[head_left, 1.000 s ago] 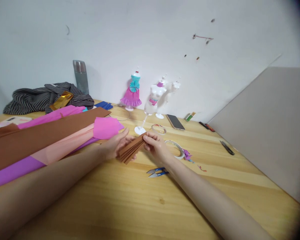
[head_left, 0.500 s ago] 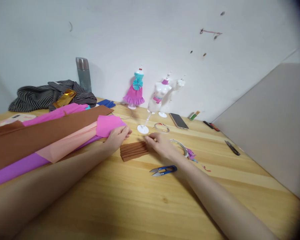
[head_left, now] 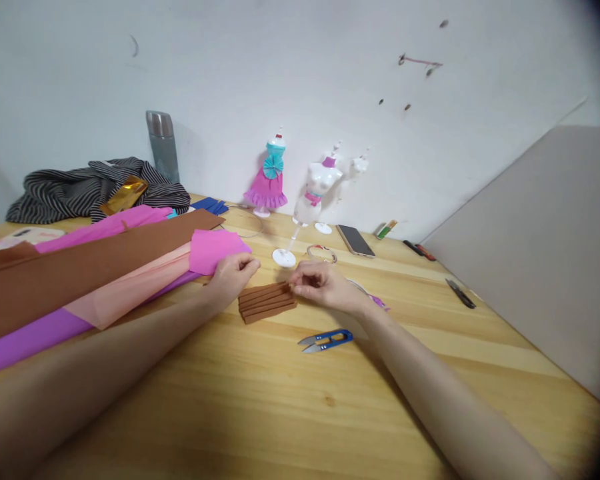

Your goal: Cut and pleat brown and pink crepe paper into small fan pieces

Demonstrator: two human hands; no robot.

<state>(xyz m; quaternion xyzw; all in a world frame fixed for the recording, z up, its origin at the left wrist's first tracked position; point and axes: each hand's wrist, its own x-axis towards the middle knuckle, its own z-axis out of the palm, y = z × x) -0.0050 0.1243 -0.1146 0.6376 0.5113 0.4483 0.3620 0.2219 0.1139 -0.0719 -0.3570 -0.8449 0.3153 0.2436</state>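
Two hands, head view: we see our left hand (head_left: 233, 273) and our right hand (head_left: 323, 283) near the middle of the frame, one on either side of the folded work.
Pleated brown piece (head_left: 267, 303): lies on the wooden tabletop (head_left: 220, 400) just below the centre of the frame, its folds running side by side from left to right.
Pleats, done: we judge the folding well advanced, since several even ridges show across the piece.
Pleats, left: we see no stitch or tie on them, so they look unfastened; we cannot tell whether the folds near the right fingers are settled.
Left fingers: curled, thumb and forefinger tips together, with nothing visible between them; they sit beside the pink cloth (head_left: 215, 252), above the piece's left end.
Right fingers: bent and close together at the piece's upper right corner, seeming to touch it; we cannot tell whether they clamp any cloth.
Blue-handled snips (head_left: 327, 340): lie below and right of the pleats, blades toward the left, touched by neither hand.
Brown strip (head_left: 105, 257): stretches across the left of the frame, among pink, peach and purple lengths.
Dress forms: one in a pink skirt (head_left: 265, 190), another with a pink waistband (head_left: 313, 199), both upper centre.
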